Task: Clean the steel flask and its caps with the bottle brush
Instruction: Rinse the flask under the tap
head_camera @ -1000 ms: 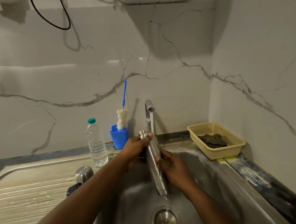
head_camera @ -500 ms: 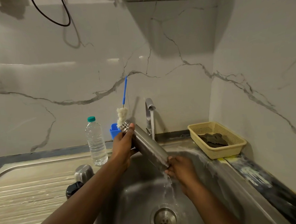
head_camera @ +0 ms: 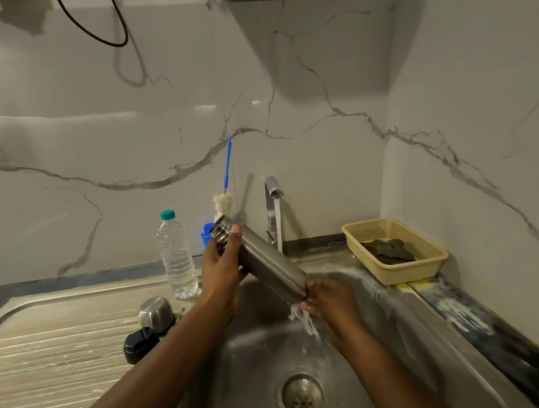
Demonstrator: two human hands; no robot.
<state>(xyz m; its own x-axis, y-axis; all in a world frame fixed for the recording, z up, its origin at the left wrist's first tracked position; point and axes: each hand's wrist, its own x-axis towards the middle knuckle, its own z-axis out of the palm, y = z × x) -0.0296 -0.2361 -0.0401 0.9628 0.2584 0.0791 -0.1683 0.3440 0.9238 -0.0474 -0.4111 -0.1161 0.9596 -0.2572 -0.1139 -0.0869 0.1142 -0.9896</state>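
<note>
Corner of a kitchen, grey-veined marble wall (head_camera: 69, 146) on the far and right sides, a black cable (head_camera: 93, 34) looping down at top left. Steel sink (head_camera: 256, 362) in the near middle, drain (head_camera: 302, 395) at its bottom, ribbed steel surface (head_camera: 49, 343) running off to the left. Tap (head_camera: 272, 188) at the far edge of the sink, running; a thin stream drops straight down behind the flask. Flask (head_camera: 265, 261) held over the sink, tilted, ringed neck up and far-left, base down and to the right. Left hand (head_camera: 220, 270) grips it just below the neck, thumb lying along the upper side, fingers wrapped behind. Right hand (head_camera: 330, 298) is at the base, fingers curled against the bottom end and holding it; water spills off the base over this hand and into the sink. Whether the mouth of the flask is open cannot be told from this angle. Two caps lie on the surface near the sink's left rim: a steel cap (head_camera: 156, 313), dome up, and a black cap (head_camera: 139, 344) just near of it, touching or almost touching. Brush (head_camera: 227, 165) stands upright in a blue cup (head_camera: 205, 236) against the far wall, white head low, blue handle up; the cup is partly hidden by the flask neck. Clear bottle (head_camera: 176, 256) with a green top stands left of the cup. On the right ledge, a yellow basket (head_camera: 408, 272) with a dark cloth (head_camera: 387, 250) inside. Water sheets along the sink's right rim beside the basket.
</note>
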